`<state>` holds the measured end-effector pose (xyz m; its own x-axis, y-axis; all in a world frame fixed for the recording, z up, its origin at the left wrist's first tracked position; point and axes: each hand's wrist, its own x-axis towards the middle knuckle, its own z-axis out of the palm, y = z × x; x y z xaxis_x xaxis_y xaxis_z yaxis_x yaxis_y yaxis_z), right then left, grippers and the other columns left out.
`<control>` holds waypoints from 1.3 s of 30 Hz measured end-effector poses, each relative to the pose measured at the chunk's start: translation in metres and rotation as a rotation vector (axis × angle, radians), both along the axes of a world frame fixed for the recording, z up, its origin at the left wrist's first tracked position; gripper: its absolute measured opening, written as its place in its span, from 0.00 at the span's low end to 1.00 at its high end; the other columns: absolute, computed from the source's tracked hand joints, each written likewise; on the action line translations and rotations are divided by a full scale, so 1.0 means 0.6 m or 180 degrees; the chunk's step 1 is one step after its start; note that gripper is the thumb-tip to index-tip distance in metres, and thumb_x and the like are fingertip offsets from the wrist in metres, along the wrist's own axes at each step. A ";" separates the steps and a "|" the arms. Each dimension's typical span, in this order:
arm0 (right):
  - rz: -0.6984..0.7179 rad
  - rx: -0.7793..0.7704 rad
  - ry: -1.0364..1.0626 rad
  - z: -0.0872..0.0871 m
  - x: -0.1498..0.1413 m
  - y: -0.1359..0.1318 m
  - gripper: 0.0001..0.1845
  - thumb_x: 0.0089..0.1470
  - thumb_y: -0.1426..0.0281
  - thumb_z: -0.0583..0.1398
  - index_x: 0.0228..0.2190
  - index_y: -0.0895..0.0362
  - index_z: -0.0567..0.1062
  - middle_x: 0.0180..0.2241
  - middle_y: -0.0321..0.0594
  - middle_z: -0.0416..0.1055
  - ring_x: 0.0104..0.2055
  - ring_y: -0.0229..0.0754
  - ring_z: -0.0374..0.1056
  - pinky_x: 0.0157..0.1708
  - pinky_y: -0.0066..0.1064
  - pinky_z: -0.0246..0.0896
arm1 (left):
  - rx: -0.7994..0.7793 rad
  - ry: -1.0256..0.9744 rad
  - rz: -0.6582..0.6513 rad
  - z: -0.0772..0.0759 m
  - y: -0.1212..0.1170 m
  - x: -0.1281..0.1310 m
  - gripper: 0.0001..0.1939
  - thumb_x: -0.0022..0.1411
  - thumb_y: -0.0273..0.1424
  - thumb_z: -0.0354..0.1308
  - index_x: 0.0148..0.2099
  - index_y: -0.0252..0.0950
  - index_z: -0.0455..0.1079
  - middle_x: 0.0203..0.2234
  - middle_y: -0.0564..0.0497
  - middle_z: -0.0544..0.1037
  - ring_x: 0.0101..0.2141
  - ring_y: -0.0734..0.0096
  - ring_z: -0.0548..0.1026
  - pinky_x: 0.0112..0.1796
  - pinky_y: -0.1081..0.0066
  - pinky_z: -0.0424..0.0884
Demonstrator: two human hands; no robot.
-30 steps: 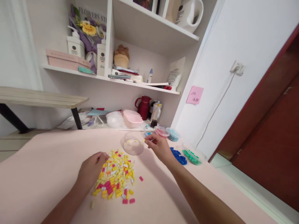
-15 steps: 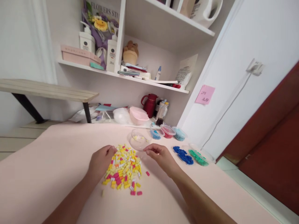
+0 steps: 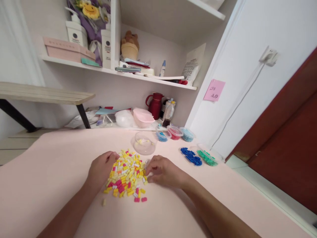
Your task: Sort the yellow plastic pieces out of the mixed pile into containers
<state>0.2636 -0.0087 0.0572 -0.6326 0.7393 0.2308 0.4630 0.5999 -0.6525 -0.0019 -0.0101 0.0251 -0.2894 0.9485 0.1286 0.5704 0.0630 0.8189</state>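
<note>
A loose heap of small toy building bricks (image 3: 128, 175), mostly yellow with some pink, orange and white, lies on the pink tabletop. At the heap's left edge rests my left hand (image 3: 102, 167), its fingers curled inward; whatever they hold, if anything, is hidden. My right hand (image 3: 162, 170) is low at the right edge of the heap, thumb and fingers curved with a gap between them. Nothing shows in that gap. Just behind the heap stands a clear round bowl (image 3: 148, 152) with a few pale yellow bricks inside.
To the right lie a tray of dark blue bricks (image 3: 191, 156) and a clear tub of green bricks (image 3: 207, 158). Farther back are tubs of blue (image 3: 162, 135), red (image 3: 175, 133) and light blue pieces (image 3: 187, 134). A shelf (image 3: 133, 74) overhangs the table's back.
My right hand has come down and closer to the heap's right edge. The single pink brick there is out of sight now. My left hand stays beside the heap; the camera view has shifted slightly.
</note>
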 end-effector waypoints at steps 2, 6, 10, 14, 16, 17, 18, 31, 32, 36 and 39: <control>0.0092 -0.0054 0.0054 0.002 -0.001 -0.003 0.09 0.43 0.77 0.68 0.29 0.53 0.80 0.34 0.38 0.72 0.41 0.41 0.67 0.40 0.28 0.63 | 0.0010 -0.0025 0.0005 -0.001 0.001 0.000 0.17 0.58 0.42 0.47 0.33 0.42 0.75 0.36 0.53 0.82 0.41 0.63 0.77 0.42 0.68 0.69; 0.0363 -0.0121 -0.0077 0.000 -0.002 -0.004 0.08 0.44 0.78 0.67 0.28 0.54 0.79 0.33 0.37 0.70 0.38 0.37 0.67 0.35 0.23 0.62 | 0.0016 -0.0038 0.0012 -0.004 0.003 0.000 0.17 0.58 0.43 0.47 0.33 0.42 0.75 0.36 0.53 0.82 0.41 0.63 0.77 0.43 0.68 0.69; 0.0387 -0.0003 -0.0316 -0.007 -0.001 0.004 0.08 0.43 0.76 0.68 0.29 0.54 0.78 0.30 0.34 0.70 0.34 0.35 0.65 0.33 0.23 0.60 | 0.0027 -0.0095 0.0009 -0.005 0.003 -0.001 0.17 0.58 0.44 0.48 0.34 0.42 0.75 0.37 0.53 0.82 0.42 0.62 0.77 0.43 0.68 0.69; 0.0562 -0.0087 -0.0348 -0.002 0.004 0.008 0.07 0.43 0.75 0.68 0.27 0.55 0.77 0.29 0.32 0.70 0.33 0.34 0.64 0.32 0.22 0.58 | 0.0046 -0.0142 0.0045 -0.002 0.000 0.000 0.16 0.57 0.44 0.49 0.34 0.43 0.75 0.37 0.53 0.82 0.42 0.62 0.77 0.43 0.68 0.69; 0.0614 -0.0185 -0.0352 0.004 0.009 0.006 0.06 0.43 0.76 0.68 0.26 0.56 0.77 0.30 0.33 0.70 0.33 0.34 0.65 0.32 0.21 0.58 | 0.0041 -0.0152 0.0060 0.003 -0.003 0.003 0.16 0.57 0.43 0.49 0.34 0.42 0.75 0.36 0.53 0.82 0.42 0.62 0.77 0.42 0.68 0.69; 0.0599 -0.0204 -0.0358 0.007 0.011 0.005 0.07 0.42 0.77 0.68 0.26 0.56 0.77 0.30 0.33 0.71 0.33 0.34 0.65 0.32 0.22 0.58 | 0.0033 -0.0146 0.0059 0.006 -0.004 0.004 0.16 0.56 0.43 0.49 0.34 0.42 0.75 0.36 0.53 0.82 0.42 0.61 0.77 0.42 0.68 0.69; 0.0564 -0.0196 -0.0363 0.010 0.014 0.004 0.07 0.42 0.78 0.68 0.26 0.56 0.77 0.30 0.33 0.71 0.33 0.34 0.65 0.32 0.22 0.59 | 0.0016 -0.0136 0.0060 0.009 -0.005 0.006 0.16 0.56 0.43 0.49 0.34 0.42 0.75 0.36 0.52 0.82 0.42 0.61 0.77 0.42 0.68 0.69; 0.0568 0.0088 -0.0286 0.011 0.017 0.003 0.10 0.42 0.80 0.66 0.26 0.53 0.80 0.29 0.32 0.74 0.33 0.35 0.69 0.33 0.23 0.62 | -0.0027 -0.0061 0.0049 0.014 -0.004 0.007 0.16 0.57 0.44 0.49 0.33 0.42 0.75 0.36 0.52 0.82 0.41 0.60 0.77 0.42 0.67 0.69; 0.0557 0.0189 -0.0247 0.014 0.017 0.002 0.10 0.42 0.81 0.66 0.26 0.53 0.80 0.29 0.32 0.74 0.33 0.36 0.69 0.34 0.23 0.62 | -0.0038 -0.0055 0.0030 0.012 -0.004 0.006 0.17 0.57 0.44 0.48 0.33 0.42 0.75 0.36 0.52 0.82 0.42 0.60 0.77 0.43 0.67 0.69; -0.0099 0.0600 0.0323 0.036 0.013 0.008 0.08 0.48 0.79 0.63 0.30 0.54 0.80 0.31 0.36 0.74 0.35 0.38 0.69 0.38 0.27 0.62 | -0.0016 -0.0028 -0.0024 0.005 -0.002 -0.001 0.17 0.58 0.44 0.47 0.33 0.43 0.75 0.37 0.53 0.82 0.43 0.61 0.76 0.45 0.67 0.68; -0.0809 0.0834 0.0882 0.056 0.007 0.037 0.05 0.53 0.74 0.61 0.30 0.55 0.79 0.31 0.38 0.74 0.34 0.39 0.69 0.37 0.30 0.63 | -0.0005 0.0011 -0.0103 0.000 0.000 -0.006 0.18 0.58 0.45 0.47 0.33 0.43 0.75 0.37 0.52 0.82 0.42 0.61 0.77 0.44 0.67 0.68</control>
<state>0.2680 0.0136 0.0908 -0.3266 0.7572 0.5657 0.4463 0.6512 -0.6139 -0.0054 -0.0098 0.0254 -0.2582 0.9576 0.1281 0.5749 0.0457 0.8170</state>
